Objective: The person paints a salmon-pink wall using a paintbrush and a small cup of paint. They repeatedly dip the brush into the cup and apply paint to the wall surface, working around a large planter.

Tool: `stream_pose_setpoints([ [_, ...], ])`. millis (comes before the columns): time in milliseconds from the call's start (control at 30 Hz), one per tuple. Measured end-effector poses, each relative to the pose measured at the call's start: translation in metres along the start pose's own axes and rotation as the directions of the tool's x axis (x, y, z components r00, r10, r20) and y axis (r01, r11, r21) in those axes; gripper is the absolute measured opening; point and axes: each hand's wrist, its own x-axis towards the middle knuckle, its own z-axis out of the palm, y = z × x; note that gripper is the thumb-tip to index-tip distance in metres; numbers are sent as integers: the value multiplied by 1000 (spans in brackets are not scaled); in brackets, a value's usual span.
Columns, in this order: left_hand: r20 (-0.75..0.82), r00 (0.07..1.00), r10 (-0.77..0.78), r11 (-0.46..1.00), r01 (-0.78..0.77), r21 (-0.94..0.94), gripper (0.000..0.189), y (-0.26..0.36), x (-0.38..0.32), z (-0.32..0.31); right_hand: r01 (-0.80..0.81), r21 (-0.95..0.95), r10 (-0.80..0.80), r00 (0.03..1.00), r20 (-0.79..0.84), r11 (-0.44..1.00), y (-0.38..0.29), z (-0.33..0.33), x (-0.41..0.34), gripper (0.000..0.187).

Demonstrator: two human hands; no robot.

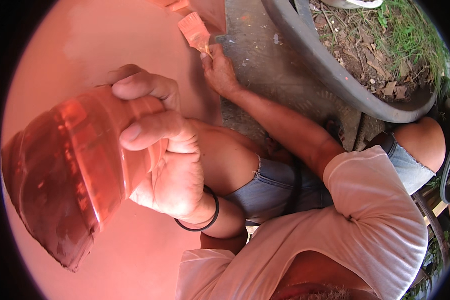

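In my left hand (165,150) is a cut-off clear plastic bottle (93,138), tinted by coral-pink paint. It is held tilted close to the camera, and its cut edge is jagged. My fingers wrap its ridged narrower part; a black band circles the wrist. Farther off, my right hand (221,71) grips the handle of a flat paintbrush (195,32), whose bristles are coated in the same coral pink. The brush lies in front of a coral-pink painted wall (142,41), near its edge; I cannot tell whether the bristles touch it.
A coral-pink ledge or block (206,13) juts out beyond the brush. Grey concrete floor (255,67) with paint flecks runs beside the wall. To the right, a dark curved planter rim (322,71) borders soil, dry leaves and grass (401,33). My bent knees are below.
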Motion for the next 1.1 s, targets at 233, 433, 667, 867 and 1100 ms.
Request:
stream_pose_setpoints([
  [233,4,1000,-25,1000,25,7,42,-3,6,1,-92,-226,103,994,38,970,46,-6,59,28],
  [433,-3,1000,-11,1000,11,5,41,-2,5,0,-236,-362,266,963,34,902,79,-15,58,28],
  [667,-5,1000,10,1000,-10,16,38,-3,4,-1,-134,-208,135,991,-11,969,65,-26,18,32],
  [867,49,994,-94,994,96,-49,42,1,6,-7,59,-18,-60,998,-13,998,6,-30,60,36],
  [1100,42,997,-62,996,65,-54,48,1,6,-8,-51,-325,67,997,37,944,51,-46,58,41],
])
